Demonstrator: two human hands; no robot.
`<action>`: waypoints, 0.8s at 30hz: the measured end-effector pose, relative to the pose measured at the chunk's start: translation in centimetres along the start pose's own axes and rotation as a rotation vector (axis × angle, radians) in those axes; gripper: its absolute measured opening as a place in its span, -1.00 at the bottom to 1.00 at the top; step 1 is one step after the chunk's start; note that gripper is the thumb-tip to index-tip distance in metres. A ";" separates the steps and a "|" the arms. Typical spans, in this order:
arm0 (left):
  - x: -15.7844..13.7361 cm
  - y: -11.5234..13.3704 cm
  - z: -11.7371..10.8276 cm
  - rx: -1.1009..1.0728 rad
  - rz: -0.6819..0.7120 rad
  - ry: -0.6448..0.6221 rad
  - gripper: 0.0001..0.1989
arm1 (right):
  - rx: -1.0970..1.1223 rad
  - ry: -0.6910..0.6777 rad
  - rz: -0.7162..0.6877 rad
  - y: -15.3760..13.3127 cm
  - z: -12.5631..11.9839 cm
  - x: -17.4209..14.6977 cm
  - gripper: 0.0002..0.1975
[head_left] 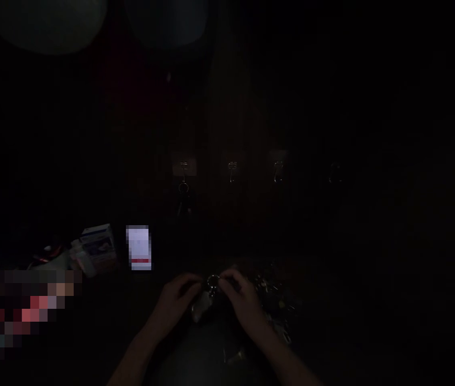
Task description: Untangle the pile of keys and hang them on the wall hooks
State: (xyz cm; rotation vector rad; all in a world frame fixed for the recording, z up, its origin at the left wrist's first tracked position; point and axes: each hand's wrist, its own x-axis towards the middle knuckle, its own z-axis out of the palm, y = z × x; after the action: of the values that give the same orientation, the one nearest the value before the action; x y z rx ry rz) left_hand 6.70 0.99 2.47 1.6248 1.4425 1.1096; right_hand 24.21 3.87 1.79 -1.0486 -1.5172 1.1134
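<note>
Two hands meet low in the middle of a very dark view. The left hand (pixel 179 301) and the right hand (pixel 240 297) both have their fingers curled in and pinch a small round metal key ring (pixel 213 281) between them; a pale tag (pixel 201 306) hangs from the ring just below the left fingertips. Both forearms run in from six o'clock, angled toward each other, palms down. At three o'clock of the right hand lies a dim heap of metal keys (pixel 271 292) on the dark bench (pixel 332 321), too murky to count. At twelve o'clock, four metal hooks sit in a row on the wall; the leftmost hook (pixel 184 170) carries a ring. At ten o'clock stand one white box (pixel 97 245) and one lit white card (pixel 139 247).
</note>
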 end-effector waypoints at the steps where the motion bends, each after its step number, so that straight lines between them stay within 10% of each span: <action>1: 0.0 0.1 0.3 -0.017 0.019 -0.018 -0.80 | 0.029 0.020 0.005 0.0 0.0 0.1 -0.79; 11: 0.1 1.8 2.3 -0.150 -0.028 0.099 -0.78 | 0.210 0.006 0.039 -0.1 0.2 0.0 -0.74; 24: 1.9 4.8 -2.7 -0.076 0.000 0.327 -0.76 | 0.301 0.087 0.084 0.3 0.1 0.9 -0.69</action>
State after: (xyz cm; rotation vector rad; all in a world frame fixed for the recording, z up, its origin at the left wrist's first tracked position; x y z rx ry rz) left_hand 6.22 2.08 8.16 1.4377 1.5810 1.4634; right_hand 23.94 4.74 1.65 -0.9450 -1.2016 1.2922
